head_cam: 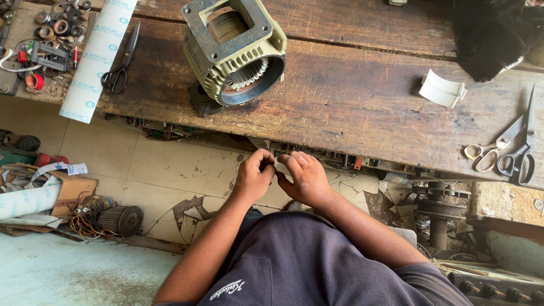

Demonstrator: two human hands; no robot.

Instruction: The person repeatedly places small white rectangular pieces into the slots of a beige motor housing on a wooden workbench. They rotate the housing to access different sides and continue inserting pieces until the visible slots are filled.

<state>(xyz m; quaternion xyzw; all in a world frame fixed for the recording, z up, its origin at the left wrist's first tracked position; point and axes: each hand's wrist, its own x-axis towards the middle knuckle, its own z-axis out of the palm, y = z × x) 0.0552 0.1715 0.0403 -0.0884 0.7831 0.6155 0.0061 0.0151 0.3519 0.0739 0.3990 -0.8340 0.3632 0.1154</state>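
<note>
**Both hands meet on a small pale strip just below the bench edge**

Head view — the left hand [253,174] and the right hand [305,178] come together in front of the person's chest, knuckles up, thumbs and forefingers pinched toward each other. Between them sits a small pale strip [280,166], apparently thin paper or sheet; only a sliver of it shows, so its full length cannot be read. What does show runs roughly across, from one hand to the other, so its long axis lies left to right and each hand seems to take one end. The fingers [266,160] of both hands are curled nearly closed on it, and neither hand is clearly the nearer — they share it.

The strip hangs over the tiled floor, just short of the front edge of the wooden bench [351,102]. Further in on the bench, up and slightly left of the hands, a cast motor housing [235,51] lies tilted with its open bore facing the person (the winding slots show inside). A roll of white sheet [99,56] lies at the far left with black scissors [120,59] just beside it. To the right, well apart from the hands, are a curved white piece [442,89] and more scissors [513,150] near the bench edge.
</note>
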